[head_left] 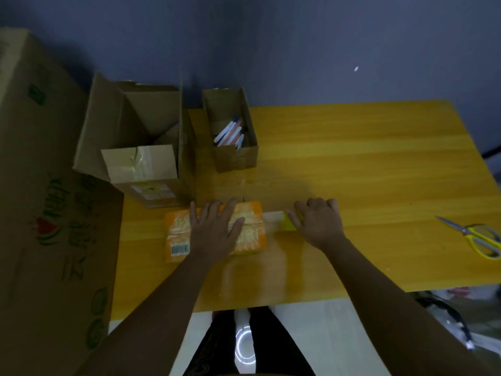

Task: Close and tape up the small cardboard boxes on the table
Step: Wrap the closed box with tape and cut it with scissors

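A small orange cardboard box (177, 234) with a barcode label lies flat on the yellow wooden table (366, 164). My left hand (214, 229) presses flat on its top with the fingers spread. A strip of clear tape (272, 216) runs from the box top to the right, where my right hand (318, 221) grips a yellow tape roll (288, 225), mostly hidden under the curled fingers.
A larger open cardboard box (141, 147) stands at the table's back left. Beside it is a narrow open box (233, 156) holding several pens. Yellow-handled scissors (477, 236) lie at the right edge. A big printed carton (40, 199) stands left of the table.
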Available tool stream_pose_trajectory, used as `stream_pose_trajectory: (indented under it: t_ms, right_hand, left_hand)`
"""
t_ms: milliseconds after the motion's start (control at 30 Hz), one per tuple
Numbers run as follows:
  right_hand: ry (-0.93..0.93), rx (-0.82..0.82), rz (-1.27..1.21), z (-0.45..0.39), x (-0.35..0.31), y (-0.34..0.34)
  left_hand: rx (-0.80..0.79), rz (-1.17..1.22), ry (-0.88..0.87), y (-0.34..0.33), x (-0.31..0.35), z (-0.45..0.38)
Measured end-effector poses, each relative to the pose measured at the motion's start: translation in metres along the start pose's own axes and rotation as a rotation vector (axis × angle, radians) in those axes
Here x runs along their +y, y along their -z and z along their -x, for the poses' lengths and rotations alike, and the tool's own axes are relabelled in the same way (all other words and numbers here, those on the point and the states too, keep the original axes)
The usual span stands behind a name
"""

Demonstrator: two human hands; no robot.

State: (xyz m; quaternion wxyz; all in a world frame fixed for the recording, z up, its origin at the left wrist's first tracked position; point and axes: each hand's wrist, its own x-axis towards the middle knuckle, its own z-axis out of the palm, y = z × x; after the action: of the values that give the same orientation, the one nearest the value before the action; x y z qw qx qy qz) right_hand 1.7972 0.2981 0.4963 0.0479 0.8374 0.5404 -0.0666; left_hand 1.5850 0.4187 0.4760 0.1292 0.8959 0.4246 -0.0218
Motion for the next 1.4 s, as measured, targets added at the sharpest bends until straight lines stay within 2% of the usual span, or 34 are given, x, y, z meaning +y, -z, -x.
stream_pose_trajectory:
  t_ms: [133, 267, 400, 500, 600, 767, 933, 1167, 1300, 1400]
  right_hand:
    - [-0.056, -0.198, 0.136, -0.021, -0.017, 0.009]
    - [-0.079, -0.302, 0.162, -0.029, -0.020, 0.014]
    - [-0.139, -0.190, -0.041, -0.016, -0.016, 0.017]
    - [-0.232, -0.010, -0.273, 0.003, -0.007, 0.019]
    - [-0.364, 0.095, -0.481, 0.033, 0.016, 0.020]
    - [-0.567, 0.127, -0.574, 0.086, 0.095, 0.008]
    - [-0.687, 0.097, -0.606, 0.123, 0.209, -0.017]
    - [-0.655, -0.020, -0.571, 0.171, 0.360, -0.034]
    - [-0.583, -0.080, -0.549, 0.178, 0.418, -0.041]
    - [-0.532, -0.173, -0.434, 0.171, 0.442, -0.055]
  left_hand:
    - [-0.029, -0.012, 0.030, 0.005, -0.004, -0.005]
    - [-0.087, 0.018, 0.048, 0.009, -0.003, -0.010]
    - [-0.183, 0.016, 0.102, 0.016, 0.001, -0.014]
    - [-0.136, 0.015, 0.083, 0.021, 0.014, -0.018]
    - [-0.078, 0.087, -0.001, 0.025, 0.040, -0.023]
    - [-0.026, 0.118, -0.192, 0.023, 0.121, -0.035]
    - [0.048, 0.156, -0.372, 0.004, 0.242, -0.050]
    - [-0.192, 0.203, -0.434, -0.033, 0.417, -0.051]
    - [-0.333, 0.165, -0.412, -0.051, 0.468, -0.050]
    - [-0.429, 0.125, -0.389, -0.062, 0.487, -0.054]
